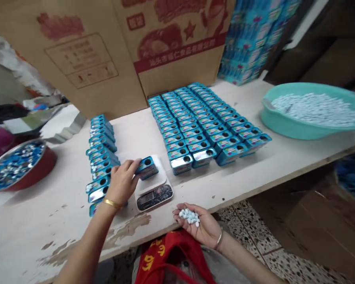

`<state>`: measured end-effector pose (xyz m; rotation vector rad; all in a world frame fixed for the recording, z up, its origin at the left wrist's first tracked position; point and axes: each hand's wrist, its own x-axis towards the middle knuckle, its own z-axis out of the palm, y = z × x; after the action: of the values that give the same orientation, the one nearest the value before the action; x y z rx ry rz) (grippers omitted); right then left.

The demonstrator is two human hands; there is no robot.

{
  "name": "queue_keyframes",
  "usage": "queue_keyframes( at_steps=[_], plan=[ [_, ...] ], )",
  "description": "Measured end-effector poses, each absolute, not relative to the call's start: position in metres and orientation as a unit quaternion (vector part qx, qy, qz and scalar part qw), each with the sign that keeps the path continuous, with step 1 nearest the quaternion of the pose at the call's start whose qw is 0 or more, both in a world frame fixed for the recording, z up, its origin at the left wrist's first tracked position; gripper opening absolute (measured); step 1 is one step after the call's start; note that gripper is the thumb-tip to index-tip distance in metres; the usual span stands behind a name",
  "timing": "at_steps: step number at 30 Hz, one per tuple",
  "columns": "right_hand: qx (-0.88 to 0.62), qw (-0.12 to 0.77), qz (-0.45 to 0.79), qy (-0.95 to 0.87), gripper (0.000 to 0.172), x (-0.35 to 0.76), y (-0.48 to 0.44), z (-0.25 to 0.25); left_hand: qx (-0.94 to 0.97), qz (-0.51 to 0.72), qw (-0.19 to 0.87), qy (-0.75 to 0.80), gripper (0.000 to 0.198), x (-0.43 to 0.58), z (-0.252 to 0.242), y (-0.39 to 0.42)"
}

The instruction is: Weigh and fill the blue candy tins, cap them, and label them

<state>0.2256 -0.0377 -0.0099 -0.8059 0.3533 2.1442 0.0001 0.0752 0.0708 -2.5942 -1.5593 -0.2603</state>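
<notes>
My left hand (123, 182) grips a small blue tin (147, 167) that stands on a white digital scale (154, 188). A gold bangle circles that wrist. My right hand (198, 225) is cupped palm up at the table's front edge, holding a small heap of white candies (189, 217). Just left of my left hand runs a row of blue tins (100, 157). Right of the scale lies a large block of blue tins (205, 122) with round holes on top.
A teal basin (284, 122) full of white candies sits at the right. A metal bowl (32, 175) of small blue pieces stands at the left. Cardboard boxes (106, 51) and stacked blue packs (251, 39) line the back. A red bag (171, 260) lies below.
</notes>
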Motion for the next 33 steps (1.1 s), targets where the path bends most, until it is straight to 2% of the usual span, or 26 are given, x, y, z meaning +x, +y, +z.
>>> queue_keyframes(
  at_steps=[3, 7, 11, 17, 23, 26, 29, 33],
  plan=[
    [-0.330, 0.421, 0.833, 0.144, 0.015, 0.236, -0.038, -0.009, -0.877, -0.071, 0.048, -0.472, 0.035, 0.016, 0.085, 0.074],
    [-0.349, 0.449, 0.809, 0.151, 0.016, 0.251, -0.041, -0.010, -0.907, -0.114, -0.017, -0.405, 0.037, 0.073, 0.097, 0.052],
    [-0.345, 0.469, 0.799, 0.151, 0.014, 0.261, -0.042, -0.015, -0.917, -0.159, -0.064, -0.360, 0.036, 0.138, 0.070, 0.058],
    [-0.340, 0.473, 0.800, 0.144, 0.013, 0.272, -0.051, -0.017, -0.910, -0.115, -0.024, -0.397, 0.037, 0.186, 0.022, 0.071],
    [-0.413, 0.418, 0.797, 0.136, 0.024, 0.274, -0.055, -0.025, -0.864, -0.182, -0.037, -0.468, 0.048, 0.112, 0.040, 0.037],
    [-0.425, 0.384, 0.809, 0.132, 0.024, 0.265, -0.051, -0.021, -0.788, -0.231, 0.019, -0.570, 0.036, 0.037, 0.060, 0.004],
    [-0.429, 0.367, 0.816, 0.127, 0.023, 0.253, -0.047, -0.014, -0.739, -0.174, 0.083, -0.646, 0.028, -0.032, 0.063, -0.025],
    [-0.411, 0.359, 0.831, 0.104, 0.021, 0.236, -0.044, -0.006, -0.754, -0.040, 0.119, -0.645, 0.014, -0.071, 0.054, -0.047]
  ],
)
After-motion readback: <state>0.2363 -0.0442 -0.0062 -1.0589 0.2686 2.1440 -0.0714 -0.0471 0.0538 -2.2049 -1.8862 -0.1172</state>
